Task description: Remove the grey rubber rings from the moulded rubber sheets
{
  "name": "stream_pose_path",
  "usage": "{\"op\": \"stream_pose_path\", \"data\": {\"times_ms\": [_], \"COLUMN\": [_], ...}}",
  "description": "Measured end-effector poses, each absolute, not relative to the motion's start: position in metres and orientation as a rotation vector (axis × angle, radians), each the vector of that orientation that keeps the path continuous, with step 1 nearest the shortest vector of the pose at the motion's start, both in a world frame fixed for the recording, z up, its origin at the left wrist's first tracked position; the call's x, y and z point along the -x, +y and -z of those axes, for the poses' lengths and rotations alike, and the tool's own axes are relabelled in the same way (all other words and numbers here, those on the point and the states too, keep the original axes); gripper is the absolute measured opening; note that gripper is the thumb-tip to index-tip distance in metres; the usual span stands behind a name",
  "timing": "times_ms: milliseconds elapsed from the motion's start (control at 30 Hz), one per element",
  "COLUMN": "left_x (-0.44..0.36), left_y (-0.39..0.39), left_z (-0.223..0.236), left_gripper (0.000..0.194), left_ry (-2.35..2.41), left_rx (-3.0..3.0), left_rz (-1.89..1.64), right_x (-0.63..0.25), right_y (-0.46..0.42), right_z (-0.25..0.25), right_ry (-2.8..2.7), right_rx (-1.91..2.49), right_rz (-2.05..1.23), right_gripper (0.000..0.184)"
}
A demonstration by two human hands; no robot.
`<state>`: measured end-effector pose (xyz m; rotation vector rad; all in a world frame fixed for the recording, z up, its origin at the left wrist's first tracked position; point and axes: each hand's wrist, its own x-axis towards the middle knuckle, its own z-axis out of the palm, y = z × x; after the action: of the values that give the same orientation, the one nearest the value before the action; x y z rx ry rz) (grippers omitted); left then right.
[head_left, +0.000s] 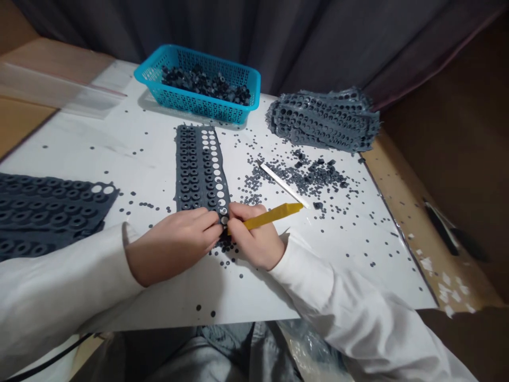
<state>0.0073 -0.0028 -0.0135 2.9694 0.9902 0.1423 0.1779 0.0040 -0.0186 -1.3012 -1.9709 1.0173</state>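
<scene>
A dark grey rubber sheet (202, 170) with rows of moulded rings lies on the white board in front of me. Along its right side, several ring places are open holes with white showing through. My left hand (181, 239) has its fingers curled closed on the sheet's near end. In my right hand (256, 236) is a slim yellow tool (274, 215), gripped between thumb and fingers, its back end pointing right. The tool's working tip is hidden at the sheet's near right corner, where both hands' fingertips meet. Small dark discs (228, 248) lie just below.
A blue basket (199, 103) of small black rings stands at the back. Stacked rubber sheets (324, 119) lie back right, another sheet (47, 212) at left. Loose discs (314, 178) and a white stick (283, 184) lie right. Clear plastic bags (67, 87) rest far left.
</scene>
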Motion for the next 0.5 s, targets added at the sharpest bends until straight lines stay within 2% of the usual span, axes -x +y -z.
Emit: {"op": "stream_pose_path", "data": {"times_ms": [333, 500], "left_x": [-0.012, -0.007], "left_y": [-0.005, -0.001], "left_z": [0.011, 0.023], "left_gripper": [0.026, 0.026], "left_ry": [0.900, 0.946], "left_rx": [-3.274, -3.089], "left_rz": [-0.210, -0.309], "right_x": [-0.176, -0.178], "right_y": [0.004, 0.004], "right_z": [0.016, 0.017], "right_ry": [-1.977, -1.974], "right_rx": [1.328, 1.344], "right_rz": [-1.008, -1.024], "right_gripper": [0.023, 0.023]}}
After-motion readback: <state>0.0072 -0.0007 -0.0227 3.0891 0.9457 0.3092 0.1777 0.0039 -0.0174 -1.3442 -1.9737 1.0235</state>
